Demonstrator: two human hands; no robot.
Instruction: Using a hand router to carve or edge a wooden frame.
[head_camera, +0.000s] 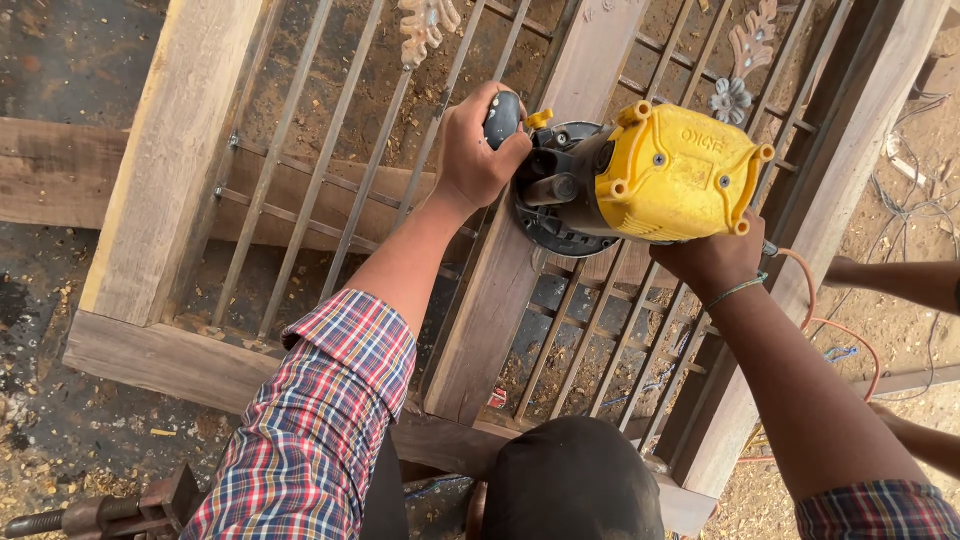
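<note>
Screens and signs: none found.

One marking noted: short raised mark moulded into the yellow cap (680, 170) of the power tool (600, 185), upper centre of view. Same yellow as the surrounding plastic, no separate colour or sticker. Set on the cap's top face near its upper edge, between two small screw heads.

One possible package noted: small red scrap with a white patch (497, 398), lying low at the foot of the central wooden rail (520, 270), just beside the metal bars (560, 350). Partly hidden; wrapper or label cannot be told apart.
</note>
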